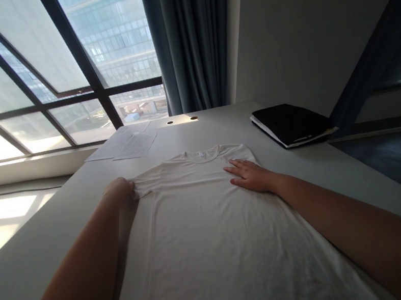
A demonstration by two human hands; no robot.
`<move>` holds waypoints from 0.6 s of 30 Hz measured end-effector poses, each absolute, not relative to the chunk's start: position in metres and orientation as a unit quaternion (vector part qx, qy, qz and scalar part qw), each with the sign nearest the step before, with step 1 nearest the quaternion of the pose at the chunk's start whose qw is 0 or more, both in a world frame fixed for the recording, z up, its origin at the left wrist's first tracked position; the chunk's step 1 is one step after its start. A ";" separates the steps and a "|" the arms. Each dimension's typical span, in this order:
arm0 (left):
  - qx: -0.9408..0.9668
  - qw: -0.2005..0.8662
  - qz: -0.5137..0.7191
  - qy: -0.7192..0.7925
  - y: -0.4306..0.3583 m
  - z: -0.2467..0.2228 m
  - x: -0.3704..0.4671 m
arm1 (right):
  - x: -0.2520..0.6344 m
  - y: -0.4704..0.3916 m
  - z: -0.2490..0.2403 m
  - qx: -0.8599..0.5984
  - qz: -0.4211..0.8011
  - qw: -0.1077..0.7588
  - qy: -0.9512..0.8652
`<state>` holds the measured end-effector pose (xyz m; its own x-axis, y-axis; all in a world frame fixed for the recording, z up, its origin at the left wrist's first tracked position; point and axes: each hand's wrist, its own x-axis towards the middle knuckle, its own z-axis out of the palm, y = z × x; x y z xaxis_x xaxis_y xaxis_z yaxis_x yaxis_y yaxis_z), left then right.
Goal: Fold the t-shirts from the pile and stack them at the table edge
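Note:
A white T-shirt (203,232) lies spread on the white table (68,214), its collar toward the far end and its body reaching to the bottom of the view. At its left sleeve, my left hand (119,189) is closed on the edge of the cloth. My right hand (249,175) rests flat on the shirt's upper right part, fingers spread and pointing left. The right sleeve is partly hidden under and behind that hand.
Printed papers (135,143) lie at the table's far left. A black folder (291,123) with white sheets inside sits at the far right. Beyond the table are windows, a blue curtain (192,37) and a wall.

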<state>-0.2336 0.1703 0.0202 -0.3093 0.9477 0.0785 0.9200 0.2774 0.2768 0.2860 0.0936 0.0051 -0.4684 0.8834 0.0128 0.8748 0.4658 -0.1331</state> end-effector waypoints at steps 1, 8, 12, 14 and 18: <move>0.582 0.055 0.126 0.801 0.169 0.022 -0.231 | 0.286 0.093 0.005 -0.513 0.054 0.041 -0.856; 0.557 0.023 0.151 0.817 0.153 0.037 -0.205 | 0.286 0.093 0.007 -0.514 0.061 0.041 -0.855; 0.551 0.024 0.173 0.816 0.149 0.046 -0.192 | 0.286 0.092 0.008 -0.515 0.066 0.040 -0.854; 0.556 0.021 0.177 0.812 0.146 0.051 -0.184 | 0.285 0.092 0.009 -0.515 0.066 0.041 -0.853; 0.585 -0.003 0.199 0.786 0.135 0.065 -0.160 | 0.285 0.093 0.007 -0.515 0.061 0.043 -0.854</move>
<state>-0.1597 0.1353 0.0645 -0.3150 0.9186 0.2385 0.9212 0.2355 0.3097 0.2855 0.0933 0.0073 -0.4659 0.8848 0.0110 0.8741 0.4622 -0.1497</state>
